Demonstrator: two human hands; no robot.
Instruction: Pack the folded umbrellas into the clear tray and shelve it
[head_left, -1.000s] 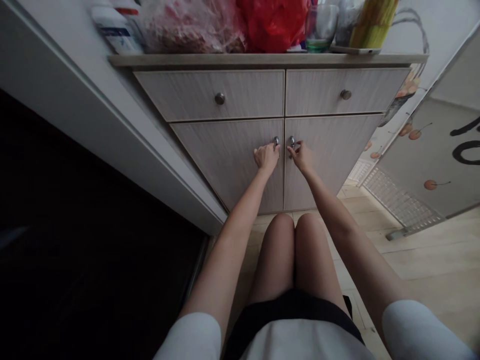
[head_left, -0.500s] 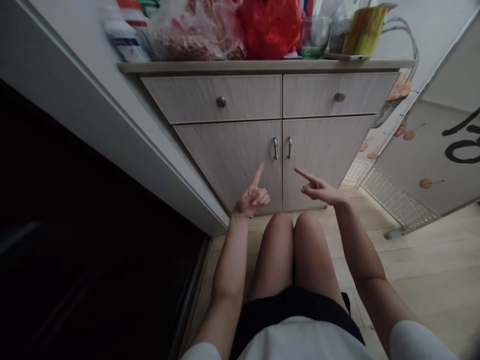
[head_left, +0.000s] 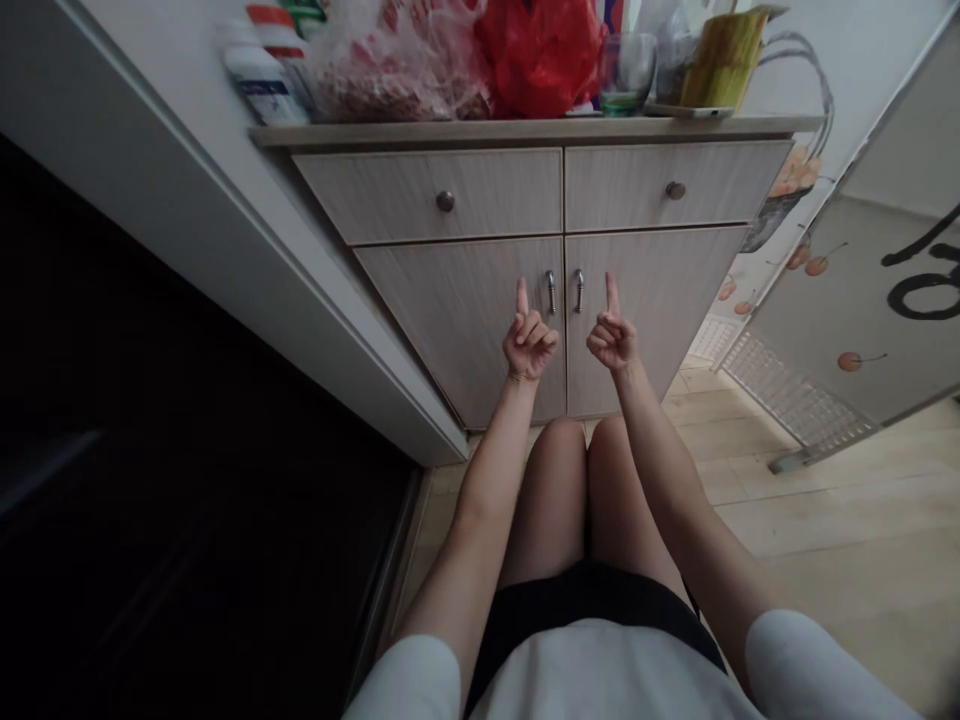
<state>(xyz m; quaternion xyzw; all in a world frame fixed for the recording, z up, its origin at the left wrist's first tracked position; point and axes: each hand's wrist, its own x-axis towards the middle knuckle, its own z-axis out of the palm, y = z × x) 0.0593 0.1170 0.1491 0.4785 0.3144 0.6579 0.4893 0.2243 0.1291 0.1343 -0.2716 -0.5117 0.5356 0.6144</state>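
Observation:
My left hand (head_left: pixel 529 345) and my right hand (head_left: pixel 612 338) are raised in front of a pale wood-grain cabinet, each with its index finger pointing up and the other fingers curled. Neither holds anything or touches the cabinet. The left hand is just below and left of the left door's metal bar handle (head_left: pixel 551 292). The right hand is just below and right of the right door's metal bar handle (head_left: pixel 579 291). Both doors, the left door (head_left: pixel 450 330) and the right door (head_left: pixel 660 300), are closed.
Two drawers with round knobs, the left drawer (head_left: pixel 427 195) and the right drawer (head_left: pixel 667 185), sit above the doors. A white bottle (head_left: pixel 259 80), a red plastic bag (head_left: pixel 540 55) and a glass tumbler (head_left: pixel 626 70) stand on the countertop (head_left: pixel 525 131). A white door frame (head_left: pixel 225 270) runs along the left.
Both hands have left the handles. They dropped lower with fingers pointing inward, then rose again with index fingers pointing up. The cabinet doors stay closed.

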